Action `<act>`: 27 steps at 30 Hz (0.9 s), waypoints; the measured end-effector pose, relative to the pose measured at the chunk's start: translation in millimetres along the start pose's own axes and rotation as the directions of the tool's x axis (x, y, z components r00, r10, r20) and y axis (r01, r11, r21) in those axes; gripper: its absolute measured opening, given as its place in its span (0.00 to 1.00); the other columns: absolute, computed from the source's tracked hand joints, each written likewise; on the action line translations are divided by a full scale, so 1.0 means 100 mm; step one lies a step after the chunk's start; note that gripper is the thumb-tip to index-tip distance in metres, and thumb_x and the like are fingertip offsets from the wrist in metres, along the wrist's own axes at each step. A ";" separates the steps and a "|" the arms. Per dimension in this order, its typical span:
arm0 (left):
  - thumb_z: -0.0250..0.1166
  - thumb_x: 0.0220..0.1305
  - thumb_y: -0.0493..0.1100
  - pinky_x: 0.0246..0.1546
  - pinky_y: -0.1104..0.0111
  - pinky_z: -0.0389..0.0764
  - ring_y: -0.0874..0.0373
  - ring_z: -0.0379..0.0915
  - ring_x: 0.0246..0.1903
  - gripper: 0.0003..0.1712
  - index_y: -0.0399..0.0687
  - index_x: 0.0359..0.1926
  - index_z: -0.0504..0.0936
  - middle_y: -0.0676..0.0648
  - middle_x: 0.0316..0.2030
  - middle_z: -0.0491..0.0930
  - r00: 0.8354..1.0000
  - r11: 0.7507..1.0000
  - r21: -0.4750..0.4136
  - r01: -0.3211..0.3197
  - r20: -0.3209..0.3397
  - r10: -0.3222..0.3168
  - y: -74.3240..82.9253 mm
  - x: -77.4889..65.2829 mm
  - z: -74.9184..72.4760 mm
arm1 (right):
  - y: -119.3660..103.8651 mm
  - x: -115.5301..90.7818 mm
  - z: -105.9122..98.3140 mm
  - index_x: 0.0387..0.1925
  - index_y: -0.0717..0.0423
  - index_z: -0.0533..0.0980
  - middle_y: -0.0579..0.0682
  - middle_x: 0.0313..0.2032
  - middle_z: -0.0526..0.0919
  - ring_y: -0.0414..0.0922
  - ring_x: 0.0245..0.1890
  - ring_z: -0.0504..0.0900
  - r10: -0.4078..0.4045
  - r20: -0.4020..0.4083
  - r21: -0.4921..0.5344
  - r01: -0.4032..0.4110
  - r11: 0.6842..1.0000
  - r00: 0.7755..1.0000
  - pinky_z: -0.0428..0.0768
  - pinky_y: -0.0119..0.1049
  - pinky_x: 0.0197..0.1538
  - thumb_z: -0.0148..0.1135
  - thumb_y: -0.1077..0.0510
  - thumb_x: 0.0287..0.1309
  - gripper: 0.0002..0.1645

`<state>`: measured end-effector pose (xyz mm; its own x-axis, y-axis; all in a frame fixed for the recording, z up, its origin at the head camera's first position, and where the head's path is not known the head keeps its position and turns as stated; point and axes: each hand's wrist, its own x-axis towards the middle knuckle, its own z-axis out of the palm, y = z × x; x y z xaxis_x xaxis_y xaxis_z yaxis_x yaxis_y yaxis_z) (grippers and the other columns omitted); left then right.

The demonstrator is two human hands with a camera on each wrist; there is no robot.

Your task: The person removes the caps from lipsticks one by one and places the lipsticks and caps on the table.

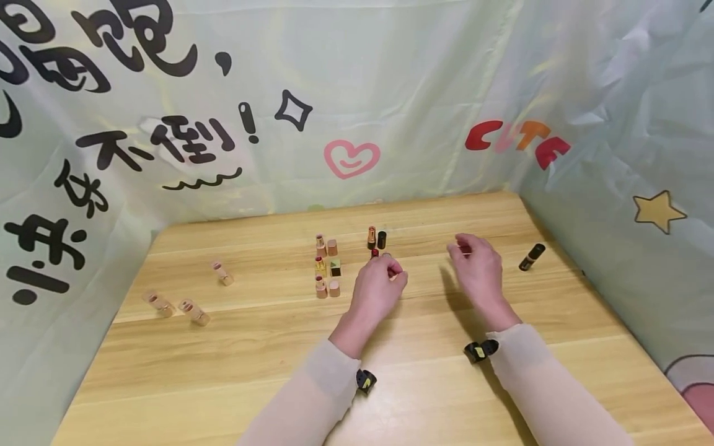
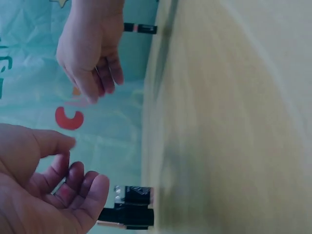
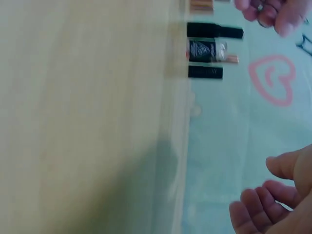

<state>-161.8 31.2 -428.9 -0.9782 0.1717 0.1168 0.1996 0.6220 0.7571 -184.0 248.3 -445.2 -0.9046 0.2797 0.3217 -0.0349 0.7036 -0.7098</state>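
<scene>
My left hand (image 1: pixel 378 286) hovers over the middle of the table, fingers loosely bent, with nothing seen in it. Just beyond it stand an uncapped lipstick in a black and rose-gold case (image 1: pixel 371 238) and a black cap (image 1: pixel 382 240). The dark red tip of another lipstick (image 1: pixel 374 253) shows past the knuckles; its black case (image 3: pixel 214 30) appears in the right wrist view. My right hand (image 1: pixel 478 267) is raised over the right part of the table, fingers relaxed and holding nothing. Farther right is a closed black lipstick (image 1: pixel 532 257).
Left of my left hand, three uncapped lipsticks, including a gold one (image 1: pixel 320 266), stand beside their caps, one of them green-topped (image 1: pixel 335 267). Clear-capped pinkish tubes (image 1: pixel 194 312) stand at the left. Printed cloth (image 1: pixel 413 87) hangs behind the wooden table (image 1: pixel 268 371).
</scene>
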 end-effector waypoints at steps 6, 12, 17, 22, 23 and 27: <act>0.70 0.72 0.49 0.60 0.59 0.80 0.53 0.79 0.57 0.12 0.51 0.51 0.85 0.50 0.52 0.83 0.998 0.999 -0.024 -0.034 0.058 0.036 0.05 0.01 0.11 | 0.18 -0.01 -0.23 0.62 0.65 0.80 0.66 0.53 0.84 0.63 0.53 0.84 0.088 -0.116 -0.001 -0.088 0.996 0.989 0.78 0.59 0.60 0.63 0.55 0.74 0.23; 0.71 0.71 0.49 0.63 0.56 0.79 0.48 0.77 0.61 0.18 0.52 0.59 0.83 0.51 0.58 0.82 0.995 0.996 -0.070 -0.050 0.086 0.056 0.05 0.04 0.16 | 0.33 0.02 -0.45 0.58 0.68 0.80 0.68 0.51 0.84 0.64 0.50 0.82 0.104 -0.301 0.016 -0.104 0.994 0.948 0.76 0.57 0.59 0.64 0.57 0.72 0.21; 0.70 0.72 0.49 0.61 0.56 0.79 0.49 0.78 0.60 0.18 0.53 0.60 0.83 0.51 0.59 0.82 0.993 0.996 -0.077 -0.052 0.101 0.060 0.02 0.09 0.21 | 0.46 0.09 -0.62 0.61 0.67 0.79 0.69 0.52 0.82 0.65 0.53 0.79 0.144 -0.402 0.026 -0.145 0.989 0.904 0.73 0.58 0.60 0.64 0.58 0.71 0.23; 0.70 0.72 0.48 0.63 0.56 0.79 0.51 0.78 0.60 0.18 0.54 0.60 0.83 0.52 0.60 0.82 0.991 0.996 -0.084 -0.041 0.126 0.052 0.02 0.14 0.26 | 0.60 0.14 -0.70 0.68 0.66 0.74 0.69 0.60 0.78 0.67 0.63 0.74 0.224 -0.346 0.004 -0.238 0.971 0.911 0.68 0.63 0.68 0.62 0.55 0.72 0.29; 0.70 0.72 0.48 0.63 0.56 0.78 0.51 0.78 0.60 0.19 0.54 0.61 0.83 0.52 0.61 0.82 0.990 0.996 -0.084 -0.043 0.132 0.053 0.02 0.15 0.27 | 0.62 0.15 -0.71 0.69 0.66 0.73 0.70 0.61 0.77 0.68 0.64 0.73 0.245 -0.324 0.000 -0.259 0.966 0.914 0.67 0.63 0.69 0.62 0.55 0.72 0.30; 0.70 0.72 0.49 0.65 0.56 0.78 0.51 0.77 0.62 0.19 0.55 0.61 0.83 0.51 0.61 0.82 0.988 0.996 -0.084 -0.037 0.144 0.049 0.03 0.18 0.31 | 0.72 0.20 -0.73 0.71 0.67 0.70 0.72 0.65 0.74 0.70 0.67 0.69 0.316 -0.229 -0.032 -0.331 0.943 0.921 0.64 0.64 0.70 0.60 0.54 0.73 0.33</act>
<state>-177.0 59.5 -444.3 -0.9488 0.3100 0.0604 0.2304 0.5487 0.8036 -173.5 352.1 -444.0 -0.7469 0.6290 0.2155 0.2801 0.5916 -0.7560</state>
